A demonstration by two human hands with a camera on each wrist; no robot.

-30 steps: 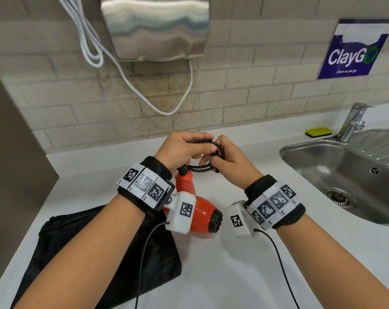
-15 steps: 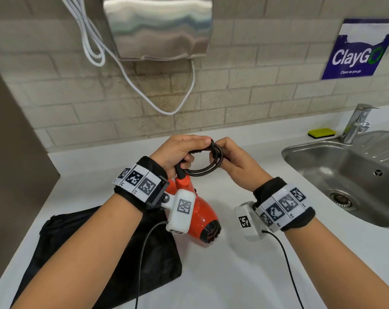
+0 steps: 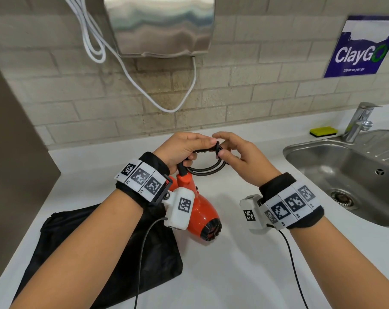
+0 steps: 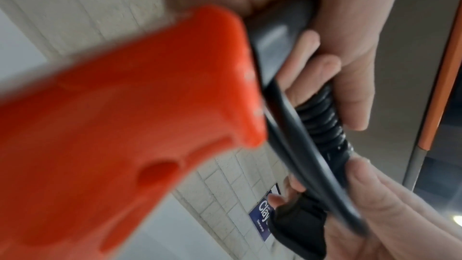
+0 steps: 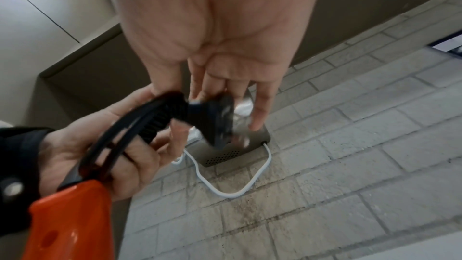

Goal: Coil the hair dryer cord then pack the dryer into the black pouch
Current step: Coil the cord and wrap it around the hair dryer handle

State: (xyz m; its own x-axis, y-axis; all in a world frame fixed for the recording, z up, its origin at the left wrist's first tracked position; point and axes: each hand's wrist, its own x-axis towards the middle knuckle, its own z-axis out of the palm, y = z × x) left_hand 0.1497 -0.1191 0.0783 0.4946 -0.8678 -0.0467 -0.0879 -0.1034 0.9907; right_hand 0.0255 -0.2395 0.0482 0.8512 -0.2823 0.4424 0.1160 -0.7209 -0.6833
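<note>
plug (image 5: 215, 120) blurred, pouch (image 3: 82, 253) partly hidden

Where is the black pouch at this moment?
In the head view the black pouch lies flat on the white counter at lower left, under the left forearm, beside the orange hair dryer.

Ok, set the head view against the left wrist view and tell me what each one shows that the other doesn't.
Head only: the black pouch flat on the white counter, the sink, the yellow sponge, the steel wall dryer, and the hair dryer's nozzle.

Left wrist only: a close look at the ribbed strain relief under the fingers, and a grey panel with an orange edge.

Both: the left hand holding the coiled cord, the right hand at the coil, the orange hair dryer, the ClayGo sign.
</note>
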